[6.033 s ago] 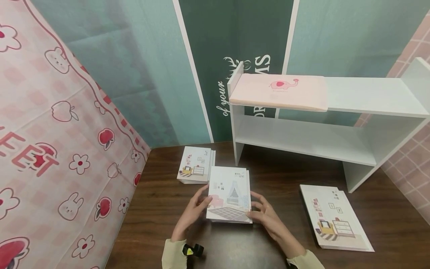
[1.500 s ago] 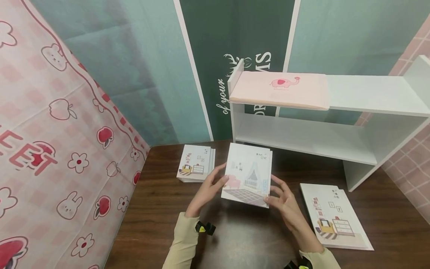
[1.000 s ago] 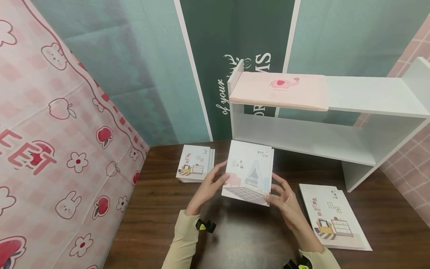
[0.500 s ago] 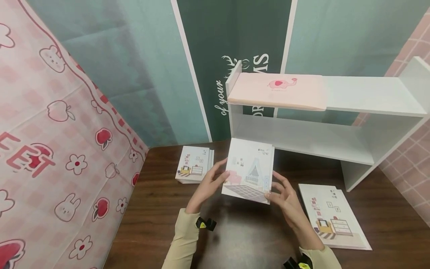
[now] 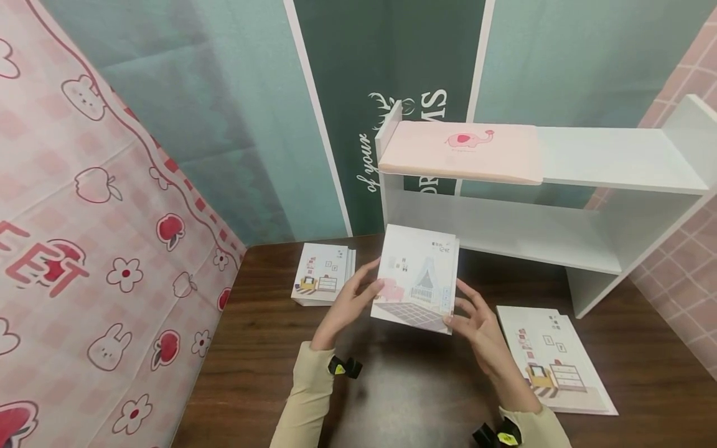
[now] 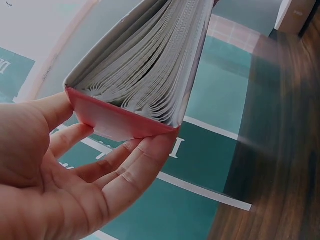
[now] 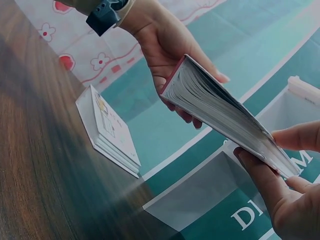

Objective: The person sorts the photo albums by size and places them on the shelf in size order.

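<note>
A white-covered photo album (image 5: 417,270), printed with a crib and pink sofa, is held between both hands above the table. My left hand (image 5: 346,308) grips its spine side, thumb on the front cover. Seen in the left wrist view, that spine is pink and the album's (image 6: 145,60) many thin pages fan slightly between the covers. My right hand (image 5: 477,326) pinches the opposite edge near the lower corner; the right wrist view shows thumb and fingers on either cover. Left of the album, a similar album (image 5: 322,270) lies on the table.
Behind stands a white two-tier shelf (image 5: 532,233), with a pink elephant-print item (image 5: 462,152) on its upper board. Another white album (image 5: 554,361) lies on the brown wooden table (image 5: 241,361) at right. A pink patterned cloth (image 5: 129,274) hangs at left.
Since six seconds ago, both hands have lifted the album and carried it right and toward the shelf. Over the last second it has drifted slightly farther away. The other albums stay put.
</note>
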`<action>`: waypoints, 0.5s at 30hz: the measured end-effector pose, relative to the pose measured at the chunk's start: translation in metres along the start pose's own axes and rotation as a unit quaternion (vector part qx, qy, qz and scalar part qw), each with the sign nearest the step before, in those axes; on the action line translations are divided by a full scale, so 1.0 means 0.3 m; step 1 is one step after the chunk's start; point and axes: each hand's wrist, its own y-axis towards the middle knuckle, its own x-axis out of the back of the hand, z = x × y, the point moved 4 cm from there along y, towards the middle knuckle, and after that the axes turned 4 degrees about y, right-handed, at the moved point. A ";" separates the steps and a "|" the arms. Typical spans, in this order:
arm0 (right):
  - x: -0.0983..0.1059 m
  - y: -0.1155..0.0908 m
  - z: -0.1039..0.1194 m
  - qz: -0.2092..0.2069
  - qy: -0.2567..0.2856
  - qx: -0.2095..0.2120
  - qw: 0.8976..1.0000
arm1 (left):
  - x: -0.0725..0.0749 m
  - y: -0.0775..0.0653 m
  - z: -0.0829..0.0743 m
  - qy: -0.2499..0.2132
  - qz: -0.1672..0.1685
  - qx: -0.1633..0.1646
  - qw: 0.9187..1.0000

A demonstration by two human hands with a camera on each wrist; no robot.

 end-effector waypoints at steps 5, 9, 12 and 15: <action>0.002 0.002 0.000 -0.008 0.003 -0.001 1.000 | 0.002 0.008 -0.008 -0.002 0.006 0.000 1.000; 0.004 0.011 0.005 -0.009 0.013 0.010 1.000 | 0.005 0.020 -0.014 0.005 0.004 -0.002 1.000; 0.005 0.017 0.009 -0.009 0.016 0.019 1.000 | 0.007 0.029 -0.020 0.007 0.003 -0.002 1.000; 0.004 0.020 0.013 -0.009 0.020 0.021 1.000 | 0.009 0.035 -0.024 0.009 0.004 -0.003 1.000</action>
